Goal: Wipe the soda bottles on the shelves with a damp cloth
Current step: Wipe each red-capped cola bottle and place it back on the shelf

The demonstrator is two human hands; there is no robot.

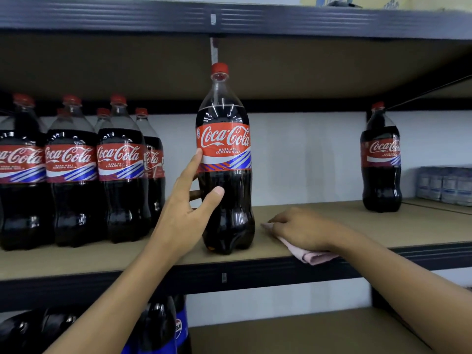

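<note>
One shelf (pixel 413 226) under everything; packed cluster (pixel 71 175) left of the bottle (pixel 229 149), seemingly awaiting the wipe; lone bottle (pixel 380 169) far right of it, perhaps set apart as done. Left hand (pixel 186 215) wrapped round the bottle, steadying it upright. Right hand (pixel 304 228) just right of it, curled over the cloth (pixel 314 258), pinning it ready.

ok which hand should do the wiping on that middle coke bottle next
Right. The right hand holds the pink cloth on the shelf just beside the middle bottle; the left hand is bare and holds that bottle steady.
</note>
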